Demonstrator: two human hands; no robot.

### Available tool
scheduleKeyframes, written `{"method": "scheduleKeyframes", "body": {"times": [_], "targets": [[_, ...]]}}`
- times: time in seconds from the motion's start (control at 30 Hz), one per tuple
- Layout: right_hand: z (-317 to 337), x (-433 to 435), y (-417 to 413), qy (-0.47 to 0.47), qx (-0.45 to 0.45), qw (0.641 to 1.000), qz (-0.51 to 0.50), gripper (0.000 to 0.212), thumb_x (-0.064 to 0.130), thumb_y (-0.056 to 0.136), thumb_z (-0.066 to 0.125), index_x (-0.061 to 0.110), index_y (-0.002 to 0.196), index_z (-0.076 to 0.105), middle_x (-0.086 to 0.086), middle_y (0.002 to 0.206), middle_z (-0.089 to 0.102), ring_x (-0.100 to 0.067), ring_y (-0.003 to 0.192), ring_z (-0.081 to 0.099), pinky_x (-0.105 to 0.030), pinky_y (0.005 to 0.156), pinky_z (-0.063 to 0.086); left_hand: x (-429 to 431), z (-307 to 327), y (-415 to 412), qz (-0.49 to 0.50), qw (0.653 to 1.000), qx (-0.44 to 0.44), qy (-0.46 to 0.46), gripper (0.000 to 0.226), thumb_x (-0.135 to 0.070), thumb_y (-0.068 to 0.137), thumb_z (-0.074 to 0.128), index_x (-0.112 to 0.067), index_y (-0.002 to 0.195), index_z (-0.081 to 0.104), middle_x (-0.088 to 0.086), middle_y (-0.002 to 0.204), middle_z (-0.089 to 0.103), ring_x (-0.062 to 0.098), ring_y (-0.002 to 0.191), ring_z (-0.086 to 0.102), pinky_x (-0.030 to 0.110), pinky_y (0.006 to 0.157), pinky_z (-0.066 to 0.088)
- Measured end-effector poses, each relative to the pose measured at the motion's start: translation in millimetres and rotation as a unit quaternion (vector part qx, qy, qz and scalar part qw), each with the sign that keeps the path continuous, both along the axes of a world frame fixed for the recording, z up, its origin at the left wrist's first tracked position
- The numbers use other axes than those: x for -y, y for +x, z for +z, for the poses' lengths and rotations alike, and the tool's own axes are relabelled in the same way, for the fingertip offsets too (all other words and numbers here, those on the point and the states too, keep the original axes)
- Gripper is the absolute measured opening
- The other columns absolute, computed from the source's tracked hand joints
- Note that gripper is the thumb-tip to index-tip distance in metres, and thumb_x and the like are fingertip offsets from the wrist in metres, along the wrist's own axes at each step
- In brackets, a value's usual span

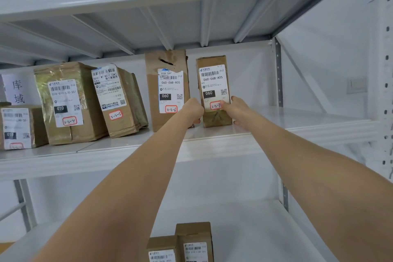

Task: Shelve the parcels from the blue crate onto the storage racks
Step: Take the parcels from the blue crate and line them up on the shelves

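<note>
A narrow brown parcel (213,83) with a white label marked 060 and a red-edged tag 3-2-7 stands upright on the middle shelf (297,127). My left hand (192,111) grips its lower left edge, fingers curled. My right hand (237,110) holds its lower right side, thumb on the front over the tag. Just to its left stands a taller brown parcel (168,89) tagged 3-2-6. The blue crate is out of view.
Further left on the same shelf stand parcels tagged 3-2-5 (119,100) and 3-2-4 (66,102), plus a smaller box (18,127). Two boxes (182,244) sit on the lower shelf. A white upright post (385,70) bounds the right side.
</note>
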State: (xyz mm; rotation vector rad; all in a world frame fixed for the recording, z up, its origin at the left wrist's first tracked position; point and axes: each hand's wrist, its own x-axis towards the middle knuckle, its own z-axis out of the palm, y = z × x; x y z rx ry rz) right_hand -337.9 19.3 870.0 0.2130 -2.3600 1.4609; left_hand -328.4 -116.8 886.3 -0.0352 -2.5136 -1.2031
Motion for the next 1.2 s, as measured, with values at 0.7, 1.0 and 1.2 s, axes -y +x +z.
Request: {"method": "scheduleKeyframes", "body": {"times": [0.7,1.0,1.2], "targets": [[-111,-27,171,0.154,-0.142,0.970,-0.122,0.063,0.022,0.087,0.057,0.020,0.144,0.030,-0.005,0.144,0.032,-0.024,0.130,0.033,-0.035,0.098,0.039,-45,-114,176,0.090,0.971,-0.196,-0.101,0.035,-0.008,0.089,0.050,-0.013,0.124,0.051,0.004,0.125,0.052,0.020,0.113,0.054,0.035,0.091,0.046],[-295,-58,247,0.241,0.106,0.962,-0.076,0.069,0.024,0.088,0.059,0.020,0.147,0.024,-0.007,0.148,0.027,-0.026,0.137,0.024,-0.037,0.103,0.037,-60,-298,232,0.021,0.992,0.015,-0.125,0.042,-0.009,0.089,0.051,-0.011,0.130,0.047,0.010,0.131,0.048,0.025,0.116,0.052,0.033,0.095,0.041],[-407,-96,274,0.200,0.252,0.946,-0.048,0.073,0.019,0.089,0.058,0.019,0.149,0.017,-0.008,0.149,0.020,-0.030,0.130,0.036,-0.037,0.098,0.040,-91,-420,255,-0.009,0.980,0.154,-0.126,0.042,-0.011,0.089,0.052,-0.011,0.131,0.046,0.010,0.132,0.047,0.027,0.115,0.053,0.035,0.096,0.045]]}}
